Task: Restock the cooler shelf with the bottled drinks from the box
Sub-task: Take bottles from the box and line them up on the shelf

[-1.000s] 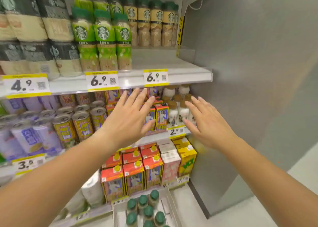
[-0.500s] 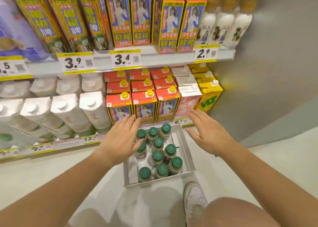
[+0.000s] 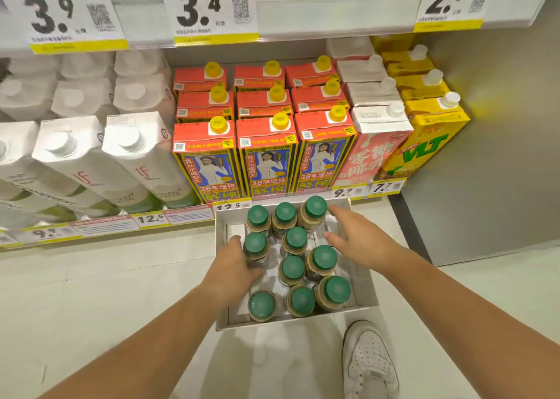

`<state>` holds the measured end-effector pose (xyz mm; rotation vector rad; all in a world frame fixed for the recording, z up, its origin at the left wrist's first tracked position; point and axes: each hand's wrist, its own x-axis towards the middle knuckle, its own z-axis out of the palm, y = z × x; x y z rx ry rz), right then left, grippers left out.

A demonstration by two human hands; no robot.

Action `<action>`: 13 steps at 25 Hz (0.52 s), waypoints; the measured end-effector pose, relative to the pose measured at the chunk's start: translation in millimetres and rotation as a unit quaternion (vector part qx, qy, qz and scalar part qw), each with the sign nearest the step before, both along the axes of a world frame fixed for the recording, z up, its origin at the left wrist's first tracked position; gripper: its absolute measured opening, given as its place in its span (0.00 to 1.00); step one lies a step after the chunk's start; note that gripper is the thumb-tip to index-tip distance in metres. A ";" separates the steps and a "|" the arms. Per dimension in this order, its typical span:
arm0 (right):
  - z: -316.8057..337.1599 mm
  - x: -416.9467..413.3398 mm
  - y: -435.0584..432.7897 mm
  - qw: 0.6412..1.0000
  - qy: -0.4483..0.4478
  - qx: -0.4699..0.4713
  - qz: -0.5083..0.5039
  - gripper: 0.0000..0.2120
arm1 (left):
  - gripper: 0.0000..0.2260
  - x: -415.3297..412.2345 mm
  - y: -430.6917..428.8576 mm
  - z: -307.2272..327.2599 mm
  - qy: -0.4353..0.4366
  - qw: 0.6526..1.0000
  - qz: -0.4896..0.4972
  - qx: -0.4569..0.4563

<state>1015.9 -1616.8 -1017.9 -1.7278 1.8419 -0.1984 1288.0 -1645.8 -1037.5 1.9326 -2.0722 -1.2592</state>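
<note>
Left hand dropped, gripping a bottle (right hand spread).

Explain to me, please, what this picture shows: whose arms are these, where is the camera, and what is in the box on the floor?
There is no machine here: a person works with bare hands. The camera sits on the person's head and looks forward and down, so both arms enter from below. A white box stands on the floor before a shelf of drink cartons. It contains green-capped bottles. The left hand appears to grip one bottle. The right hand is open, fingers spread over the box, holding nothing. A white shoe shows below.
</note>
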 end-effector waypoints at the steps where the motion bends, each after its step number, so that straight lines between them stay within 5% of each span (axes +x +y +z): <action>1: -5.0 1.8 -4.5 1.000 -0.023 0.000 -0.003 0.28 | 0.26 -2.1 -1.9 -5.4 0.017 0.999 0.028 0.011; 5: -29.3 11.3 -19.5 0.994 -0.081 -0.006 -0.072 0.31 | 0.23 -10.0 -5.5 -22.9 0.063 0.993 0.095 0.003; 13: -28.8 20.9 -18.3 0.977 -0.107 -0.105 -0.154 0.19 | 0.12 -11.5 -3.2 -11.6 0.087 0.991 0.089 -0.046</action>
